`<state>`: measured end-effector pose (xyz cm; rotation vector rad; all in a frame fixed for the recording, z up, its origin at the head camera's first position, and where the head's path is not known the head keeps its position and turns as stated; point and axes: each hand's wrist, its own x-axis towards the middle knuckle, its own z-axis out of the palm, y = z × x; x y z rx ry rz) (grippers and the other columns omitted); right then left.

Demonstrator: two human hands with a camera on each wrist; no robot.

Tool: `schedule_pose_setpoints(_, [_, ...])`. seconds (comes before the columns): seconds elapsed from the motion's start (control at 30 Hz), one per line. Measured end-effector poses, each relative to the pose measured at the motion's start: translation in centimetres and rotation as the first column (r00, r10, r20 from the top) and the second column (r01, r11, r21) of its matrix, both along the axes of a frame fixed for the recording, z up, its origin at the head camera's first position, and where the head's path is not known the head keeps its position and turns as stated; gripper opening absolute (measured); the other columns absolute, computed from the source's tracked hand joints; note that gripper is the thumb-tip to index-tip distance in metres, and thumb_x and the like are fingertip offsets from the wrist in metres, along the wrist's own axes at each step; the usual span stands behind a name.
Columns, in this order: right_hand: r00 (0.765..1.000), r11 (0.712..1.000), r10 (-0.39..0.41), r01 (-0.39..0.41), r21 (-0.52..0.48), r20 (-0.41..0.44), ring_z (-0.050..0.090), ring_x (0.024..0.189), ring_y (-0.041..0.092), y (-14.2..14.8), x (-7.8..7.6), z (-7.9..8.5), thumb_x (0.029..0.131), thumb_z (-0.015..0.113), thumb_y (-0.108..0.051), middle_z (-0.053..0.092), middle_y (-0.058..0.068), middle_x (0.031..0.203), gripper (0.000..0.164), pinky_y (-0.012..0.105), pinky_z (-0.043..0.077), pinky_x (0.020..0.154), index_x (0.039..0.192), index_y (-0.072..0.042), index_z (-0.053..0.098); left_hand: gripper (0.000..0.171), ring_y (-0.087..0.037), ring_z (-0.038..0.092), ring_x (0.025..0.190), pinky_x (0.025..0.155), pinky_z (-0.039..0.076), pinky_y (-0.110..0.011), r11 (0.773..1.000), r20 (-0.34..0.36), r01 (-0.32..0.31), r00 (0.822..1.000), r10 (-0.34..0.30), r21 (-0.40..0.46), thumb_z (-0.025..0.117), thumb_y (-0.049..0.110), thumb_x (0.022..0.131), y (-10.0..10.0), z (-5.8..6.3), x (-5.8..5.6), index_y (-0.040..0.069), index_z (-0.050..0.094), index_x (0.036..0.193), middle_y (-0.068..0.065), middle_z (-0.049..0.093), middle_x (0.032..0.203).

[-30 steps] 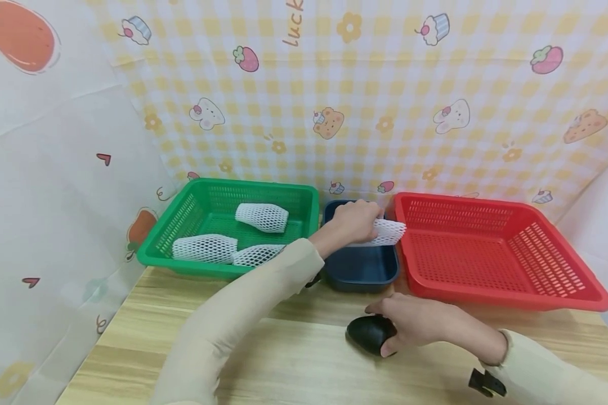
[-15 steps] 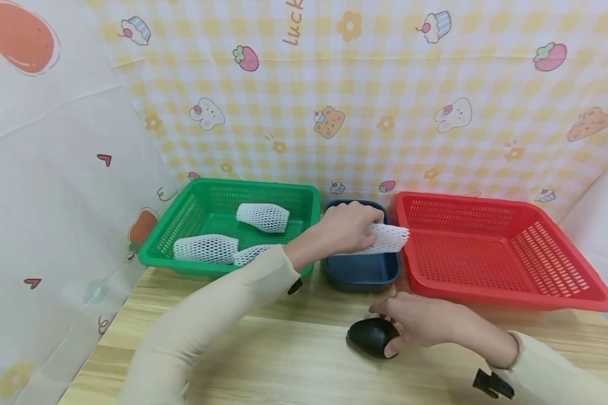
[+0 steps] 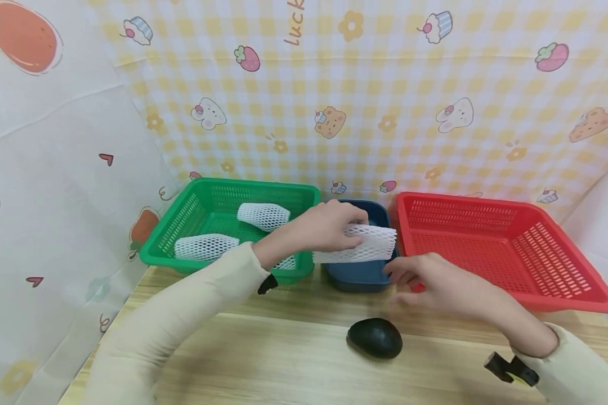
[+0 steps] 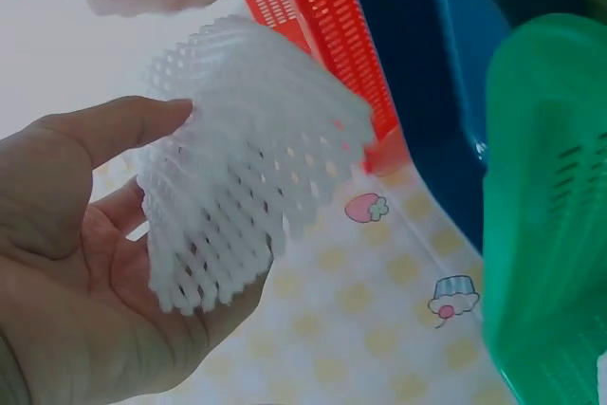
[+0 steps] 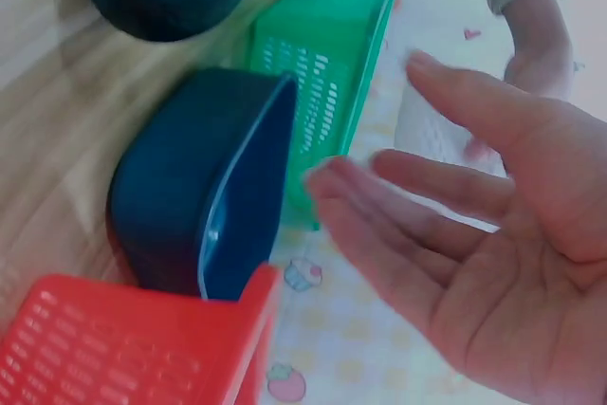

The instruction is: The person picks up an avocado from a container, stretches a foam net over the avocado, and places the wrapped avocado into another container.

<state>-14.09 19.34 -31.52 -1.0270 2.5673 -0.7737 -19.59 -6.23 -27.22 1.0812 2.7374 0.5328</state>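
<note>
My left hand (image 3: 331, 225) pinches a white foam net sleeve (image 3: 372, 246) over the dark blue container (image 3: 357, 281). In the left wrist view the thumb lies on the near side of the sleeve (image 4: 237, 158) and the fingers are behind it; its mesh looks flattened. With fingers spread and slightly bent, my right hand (image 3: 430, 278) is raised near the container's front right corner, holding nothing. In the right wrist view, its palm and fingers (image 5: 446, 177) face the sleeve. A dark avocado (image 3: 376, 338) lies on the wooden table in front of the container.
At left, a green basket (image 3: 258, 183) has several more white foam net sleeves (image 3: 206, 247) in it, partly hidden by my left arm. A red basket (image 3: 456, 247) stands right of the blue container. Behind them hangs a checked cloth (image 3: 294, 90).
My right hand has let go of the avocado and risen toward the sleeve. The left hand has drawn the sleeve left and a little nearer. The avocado stays on the table.
</note>
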Motion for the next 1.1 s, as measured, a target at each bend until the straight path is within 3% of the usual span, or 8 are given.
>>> schedule_pose_setpoints(0.13, [0.991, 0.99, -0.08, 0.066, -0.126, -0.111, 0.067, 0.081, 0.004, 0.3, -0.4, 0.0, 0.085, 0.086, -0.028, 0.069, -0.014, 0.092, 0.034, 0.031, 0.058, 0.074, 0.111, -0.013, 0.071, 0.016, -0.015, 0.058, 0.078, 0.062, 0.044, -0.025, 0.999, 0.021, 0.01, 1.0, -0.01, 0.032, 0.07, 0.026, 0.097, -1.3, -0.3, -0.1, 0.017, 0.069, 0.11, 0.003, 0.065, 0.096])
schedule_pose_setpoints(0.23, [0.961, 0.974, -0.141, 0.092, -0.206, -0.24, 0.066, 0.078, 0.004, 0.4, -0.8, -0.3, 0.082, 0.088, -0.023, 0.069, -0.012, 0.092, 0.032, 0.029, 0.058, 0.071, 0.107, -0.015, 0.07, 0.014, -0.015, 0.057, 0.079, 0.064, 0.044, -0.025, 0.998, 0.042, 0.01, 0.999, -0.013, 0.069, 0.071, 0.025, 0.097, -2.2, -0.6, -0.2, 0.016, 0.07, 0.108, 0.003, 0.064, 0.095])
schedule_pose_setpoints(0.33, [0.935, 0.955, -0.198, 0.115, -0.275, -0.296, 0.066, 0.079, 0.004, 0.4, -1.1, -0.9, 0.079, 0.09, -0.019, 0.069, -0.009, 0.097, 0.039, 0.027, 0.058, 0.071, 0.111, -0.015, 0.068, 0.012, -0.017, 0.053, 0.077, 0.062, 0.041, -0.027, 0.994, 0.082, 0.016, 0.996, -0.025, 0.108, 0.071, 0.023, 0.097, -3.0, -1.1, -0.3, 0.015, 0.07, 0.106, 0.001, 0.063, 0.092])
schedule_pose_setpoints(0.57, [0.935, 0.925, -0.229, 0.122, -0.361, -0.271, 0.068, 0.085, 0.008, -0.3, -1.2, -2.3, 0.075, 0.092, -0.011, 0.068, -0.006, 0.106, 0.053, 0.03, 0.058, 0.072, 0.121, -0.012, 0.065, 0.01, -0.017, 0.053, 0.081, 0.068, 0.044, -0.026, 0.985, 0.134, 0.02, 0.99, -0.043, 0.169, 0.071, 0.019, 0.097, -3.9, -2.1, -0.1, 0.013, 0.071, 0.106, 0.003, 0.065, 0.093])
schedule_pose_setpoints(0.83, [0.965, 0.91, -0.174, 0.081, -0.408, -0.198, 0.068, 0.088, 0.013, -1.5, -0.7, -3.5, 0.075, 0.091, -0.007, 0.066, -0.004, 0.111, 0.055, 0.032, 0.059, 0.073, 0.123, -0.007, 0.064, 0.009, -0.016, 0.055, 0.084, 0.073, 0.047, -0.026, 0.976, 0.164, 0.026, 0.984, -0.062, 0.215, 0.07, 0.017, 0.097, -4.4, -3.0, 0.3, 0.011, 0.072, 0.104, 0.003, 0.066, 0.092])
schedule_pose_setpoints(0.97, [0.97, 0.902, -0.164, 0.074, -0.425, -0.181, 0.068, 0.089, 0.019, -1.8, -0.5, -3.8, 0.075, 0.091, -0.01, 0.066, -0.002, 0.112, 0.056, 0.032, 0.059, 0.071, 0.124, -0.009, 0.063, 0.01, -0.015, 0.055, 0.082, 0.072, 0.048, -0.026, 0.971, 0.157, 0.036, 0.985, -0.075, 0.236, 0.07, 0.016, 0.098, -4.7, -3.3, 0.2, 0.01, 0.072, 0.105, 0.003, 0.066, 0.091])
schedule_pose_setpoints(1.1, [0.972, 0.907, -0.157, 0.071, -0.416, -0.176, 0.067, 0.088, 0.016, -2.0, -0.3, -4.0, 0.075, 0.092, -0.013, 0.067, -0.002, 0.108, 0.057, 0.03, 0.058, 0.065, 0.125, -0.014, 0.063, 0.011, -0.015, 0.057, 0.082, 0.071, 0.048, -0.026, 0.968, 0.159, 0.035, 0.984, -0.077, 0.249, 0.07, 0.016, 0.098, -4.7, -3.5, 0.2, 0.009, 0.072, 0.107, 0.003, 0.067, 0.092])
